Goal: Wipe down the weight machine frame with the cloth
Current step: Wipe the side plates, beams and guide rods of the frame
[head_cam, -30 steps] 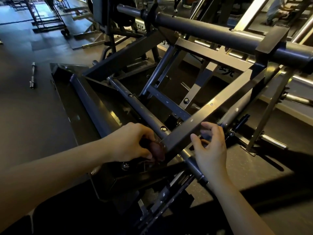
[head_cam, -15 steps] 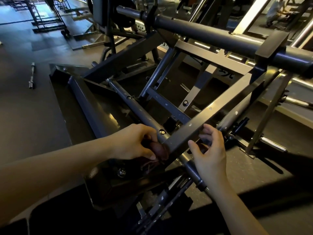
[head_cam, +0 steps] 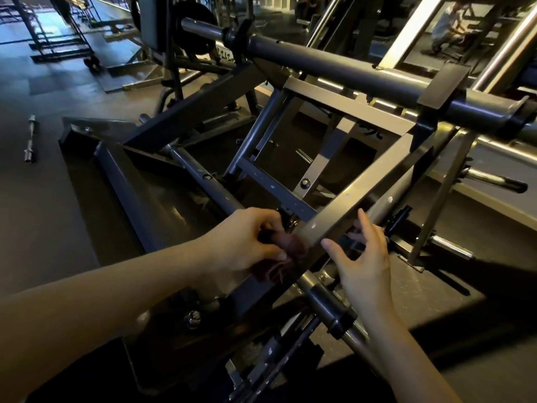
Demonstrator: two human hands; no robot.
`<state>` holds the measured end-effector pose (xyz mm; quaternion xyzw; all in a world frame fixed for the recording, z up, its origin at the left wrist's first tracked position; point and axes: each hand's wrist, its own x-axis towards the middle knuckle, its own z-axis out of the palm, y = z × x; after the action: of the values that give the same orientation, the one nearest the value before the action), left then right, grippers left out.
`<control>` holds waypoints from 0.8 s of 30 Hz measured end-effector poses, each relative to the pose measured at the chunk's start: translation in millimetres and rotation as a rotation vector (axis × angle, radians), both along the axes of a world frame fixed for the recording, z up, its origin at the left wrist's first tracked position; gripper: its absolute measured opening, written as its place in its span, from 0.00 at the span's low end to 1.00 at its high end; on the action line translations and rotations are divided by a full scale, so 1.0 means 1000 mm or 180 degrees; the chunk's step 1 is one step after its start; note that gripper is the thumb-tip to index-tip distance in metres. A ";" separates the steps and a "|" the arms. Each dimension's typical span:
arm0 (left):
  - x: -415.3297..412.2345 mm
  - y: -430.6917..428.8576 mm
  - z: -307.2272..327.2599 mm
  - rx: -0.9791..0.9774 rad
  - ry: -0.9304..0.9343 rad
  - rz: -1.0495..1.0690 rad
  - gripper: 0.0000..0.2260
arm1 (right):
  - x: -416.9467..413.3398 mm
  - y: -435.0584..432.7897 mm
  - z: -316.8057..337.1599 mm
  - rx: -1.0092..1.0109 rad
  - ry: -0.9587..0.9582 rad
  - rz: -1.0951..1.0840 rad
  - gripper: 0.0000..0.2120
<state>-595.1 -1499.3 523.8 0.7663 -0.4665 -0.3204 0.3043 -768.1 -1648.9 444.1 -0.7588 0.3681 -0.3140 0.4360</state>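
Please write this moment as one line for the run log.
left hand: grips dark red cloth, pressed to diagonal flat bar | right hand: fingers spread, beside the same bar | wipe: under way

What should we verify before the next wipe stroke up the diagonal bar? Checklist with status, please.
1. Cloth gripped by left hand: ok, bunched in curled fingers.
2. Cloth in contact with diagonal bar: ok, pressed at its lower end.
3. Right hand out of the stroke's path: not ok, its open fingers sit at the bar's edge just above the cloth.
4. Bar's top face free of objects further up: ok, bare metal.
5. Dirt left on the bar: cannot tell, light too dim.
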 end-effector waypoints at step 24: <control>0.004 -0.076 0.018 0.0056 0.0103 -0.0061 0.09 | 0.002 -0.091 0.028 0.0032 -0.0116 -0.0021 0.25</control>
<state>-591.4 -1575.1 542.0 0.7591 -0.4660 -0.3398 0.3020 -765.9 -1740.1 471.7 -0.7496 0.3642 -0.3273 0.4454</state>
